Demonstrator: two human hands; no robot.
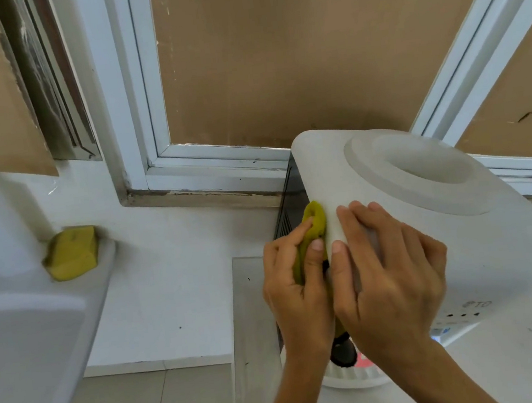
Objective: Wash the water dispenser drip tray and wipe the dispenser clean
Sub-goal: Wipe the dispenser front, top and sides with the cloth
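Left hand [294, 283] gripped a yellow-green cloth [313, 226], fingers curled round it, pressing it against the left side of the white dispenser [422, 204]. Right hand [387, 274] lay flat, fingers straight and spread, on the dispenser's top front corner, just right of the left hand. Drip tray [352, 379] sat directly below both wrists. Left of the hands, well apart: sink [26, 341], yellow sponge [71, 253] on its rim.

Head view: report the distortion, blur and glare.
Head view: the wide lens bows the window frame; the sink and sponge at left look smeared, the left hand and right hand fairly sharp; the white dispenser top looks washed out.
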